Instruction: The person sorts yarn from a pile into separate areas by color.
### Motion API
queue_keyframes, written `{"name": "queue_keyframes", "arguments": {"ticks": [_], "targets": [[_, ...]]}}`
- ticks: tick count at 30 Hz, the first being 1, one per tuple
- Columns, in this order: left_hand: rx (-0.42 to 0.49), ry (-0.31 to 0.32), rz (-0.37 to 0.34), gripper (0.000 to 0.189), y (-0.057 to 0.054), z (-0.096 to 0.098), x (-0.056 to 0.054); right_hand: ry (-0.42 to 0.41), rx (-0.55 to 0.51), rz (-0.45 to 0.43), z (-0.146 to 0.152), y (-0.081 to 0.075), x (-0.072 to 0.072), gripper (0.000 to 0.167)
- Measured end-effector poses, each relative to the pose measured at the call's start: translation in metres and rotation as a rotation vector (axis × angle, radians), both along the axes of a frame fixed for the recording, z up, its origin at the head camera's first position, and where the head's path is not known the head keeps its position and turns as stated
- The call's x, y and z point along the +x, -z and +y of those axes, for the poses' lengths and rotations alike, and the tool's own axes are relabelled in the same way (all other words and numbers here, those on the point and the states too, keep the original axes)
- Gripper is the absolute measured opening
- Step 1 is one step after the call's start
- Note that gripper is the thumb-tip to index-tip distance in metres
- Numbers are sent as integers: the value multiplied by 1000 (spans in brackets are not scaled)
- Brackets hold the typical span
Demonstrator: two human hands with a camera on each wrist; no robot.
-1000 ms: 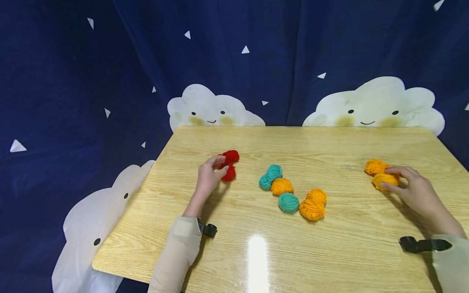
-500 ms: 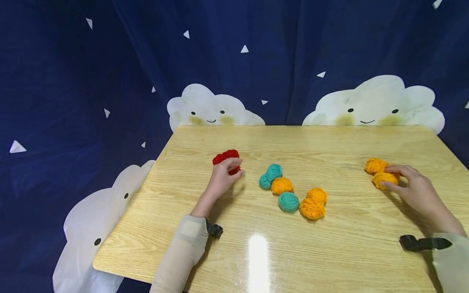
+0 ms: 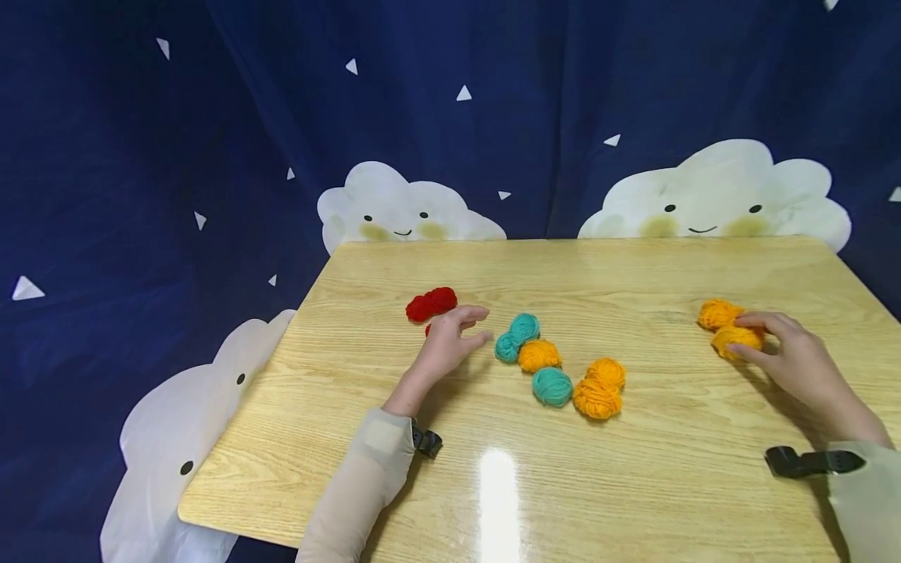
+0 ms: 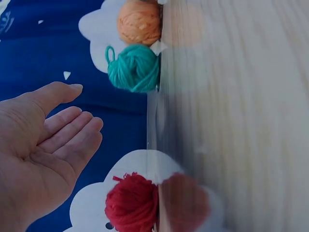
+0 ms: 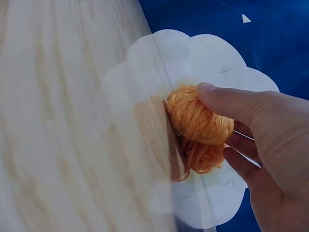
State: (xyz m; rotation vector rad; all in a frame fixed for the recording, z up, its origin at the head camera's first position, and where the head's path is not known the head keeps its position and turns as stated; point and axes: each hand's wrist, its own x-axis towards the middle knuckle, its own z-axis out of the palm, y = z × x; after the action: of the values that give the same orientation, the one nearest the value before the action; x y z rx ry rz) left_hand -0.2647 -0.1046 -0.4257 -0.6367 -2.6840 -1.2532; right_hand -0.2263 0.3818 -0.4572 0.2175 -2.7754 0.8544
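Note:
My left hand (image 3: pixel 446 344) hovers over the table with thumb and fingers apart, holding nothing. It lies between the red yarn balls (image 3: pixel 432 303) and a pair of teal yarn balls (image 3: pixel 525 328). Another red ball is mostly hidden behind that hand in the head view. In the left wrist view, a red yarn ball (image 4: pixel 133 203) and a teal yarn ball (image 4: pixel 133 68) stand beyond the open palm. At the right, my right hand (image 3: pixel 802 367) pinches an orange yarn ball (image 5: pixel 200 116) between thumb and fingers. A second orange yarn ball (image 3: pixel 719 313) touches it from behind.
Mid-table, an orange yarn ball (image 3: pixel 540 356) touches the teal pair. A larger teal ball (image 3: pixel 552 387) and two stacked orange balls (image 3: pixel 597 399) continue the line toward the front right. The wooden table (image 3: pixel 394 266) ends at a dark blue curtain (image 3: pixel 422 117) with clouds.
My left hand has left the red yarn balls and moved right, toward the teal pair, its fingers spreading. The right hand stays at the orange ball.

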Motion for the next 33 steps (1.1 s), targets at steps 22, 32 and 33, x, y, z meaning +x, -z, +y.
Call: {"name": "queue_keyframes", "arguments": {"ticks": [22,32,33], "targets": [[-258,109,-84,46,2,33,-1,2,10,-5,1,-4,-1,42],[-332,91,-94,44,9,37,-10,7,-2,-10,0,-1,1,43],[-327,87,-101,43,9,37,-10,9,-3,-15,0,-1,1,43]]}}
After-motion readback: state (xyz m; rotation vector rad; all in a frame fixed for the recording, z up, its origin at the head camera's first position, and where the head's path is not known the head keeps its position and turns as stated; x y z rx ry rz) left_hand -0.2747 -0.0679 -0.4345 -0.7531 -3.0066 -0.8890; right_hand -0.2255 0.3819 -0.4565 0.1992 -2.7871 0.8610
